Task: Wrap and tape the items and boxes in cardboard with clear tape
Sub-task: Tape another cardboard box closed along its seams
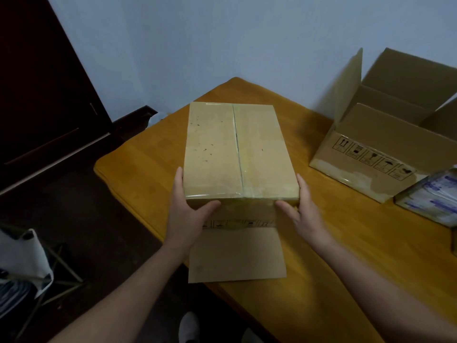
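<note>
Pale wall backs a wooden table. On it stands the taped box, set toward the near edge and sealed along its top seam with clear tape. The left hand and right hand clasp its two near corners, fingers laid along the sides and thumbs hooked onto the near face, so the box sits squarely between the palms. A flat cardboard sheet pokes out from beneath it and overhangs the near edge. To wrap well, I would centre the box on the sheet with edges parallel before folding. Toward the right edge stand an open carton and wrapped packets.
</note>
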